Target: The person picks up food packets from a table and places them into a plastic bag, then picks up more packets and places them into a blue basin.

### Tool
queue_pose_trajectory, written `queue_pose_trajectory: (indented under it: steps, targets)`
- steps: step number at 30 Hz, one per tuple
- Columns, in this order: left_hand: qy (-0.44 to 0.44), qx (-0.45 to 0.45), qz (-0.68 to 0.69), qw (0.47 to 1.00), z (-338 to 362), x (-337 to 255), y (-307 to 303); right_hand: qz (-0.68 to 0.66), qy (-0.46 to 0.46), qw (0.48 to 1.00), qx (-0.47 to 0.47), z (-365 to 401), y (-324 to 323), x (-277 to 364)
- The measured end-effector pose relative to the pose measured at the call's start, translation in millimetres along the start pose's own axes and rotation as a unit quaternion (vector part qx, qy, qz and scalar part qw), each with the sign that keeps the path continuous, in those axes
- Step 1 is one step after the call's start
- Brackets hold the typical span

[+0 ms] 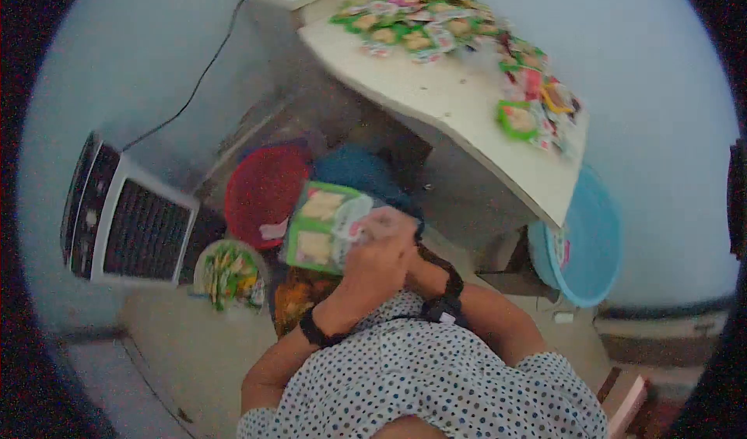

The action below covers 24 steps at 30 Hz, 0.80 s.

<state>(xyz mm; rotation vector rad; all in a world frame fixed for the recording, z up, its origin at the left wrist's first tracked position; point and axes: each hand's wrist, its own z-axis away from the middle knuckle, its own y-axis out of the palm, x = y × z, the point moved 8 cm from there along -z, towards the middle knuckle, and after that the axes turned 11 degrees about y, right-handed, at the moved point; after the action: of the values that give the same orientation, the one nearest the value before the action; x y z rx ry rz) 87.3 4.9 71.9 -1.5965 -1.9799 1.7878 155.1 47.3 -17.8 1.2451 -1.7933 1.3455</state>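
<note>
A green-edged food packet with pictures of pale pieces is held up over my lap, its printed side towards me. My left hand is closed at the packet's right edge. Close against it, my right hand is also closed at that edge, partly hidden behind the left one. The fingertips overlap and are blurred, so their exact hold is hard to see. Dark bands circle both wrists.
Many similar packets lie heaped on a white curved table. A red tub and a round container of green packets stand left, near an air cooler. A blue basin is at right.
</note>
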Motion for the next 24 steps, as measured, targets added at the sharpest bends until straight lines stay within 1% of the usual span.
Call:
queue_pose_trajectory:
  steps: [2,3,5,6,8,10,13,16,17,19,21,22,23,24]
  targets:
    - [-0.011,-0.019,0.003,1.0,-2,-5,-12,-0.059,0.105,0.993,0.007,-3,1,-11]
    - [-0.023,-0.031,0.003,0.999,-1,-4,-18,-0.14,0.236,0.962,0.012,-1,5,-23]
    - [-0.034,-0.01,0.007,0.999,2,0,-16,-0.204,0.346,0.916,0.007,8,16,-43]
    - [-0.042,0.0,0.009,0.999,4,3,-16,-0.186,0.337,0.923,-0.005,6,19,-46]
    - [-0.009,0.011,-0.018,1.0,7,1,-18,-0.174,0.346,0.922,-0.006,10,22,-57]
    - [0.013,0.024,-0.041,0.999,10,0,-16,-0.188,0.381,0.905,0.013,8,7,-26]
    - [0.035,0.032,-0.058,0.997,11,-2,-16,-0.174,0.3,0.936,0.056,5,-9,0]
    - [0.048,0.009,-0.043,0.998,7,-7,-21,-0.211,0.233,0.941,0.122,21,-21,17]
    - [0.044,-0.001,-0.035,0.998,8,-7,-21,-0.159,0.286,0.934,0.146,28,-34,14]
    - [0.036,-0.014,-0.028,0.999,9,-7,-21,-0.048,0.387,0.9,0.194,37,-77,27]
    - [0.029,-0.016,-0.027,0.999,11,-10,-20,0.033,0.296,0.95,0.098,21,-132,29]
    - [0.029,-0.008,-0.027,0.999,11,-10,-18,0.103,0.24,0.965,0.029,8,-160,43]
    - [0.029,-0.001,-0.028,0.999,11,-11,-16,0.171,0.181,0.968,-0.04,-5,-187,59]
    - [0.029,0.006,-0.028,0.999,11,-11,-15,0.253,0.132,0.956,-0.072,-17,-207,58]
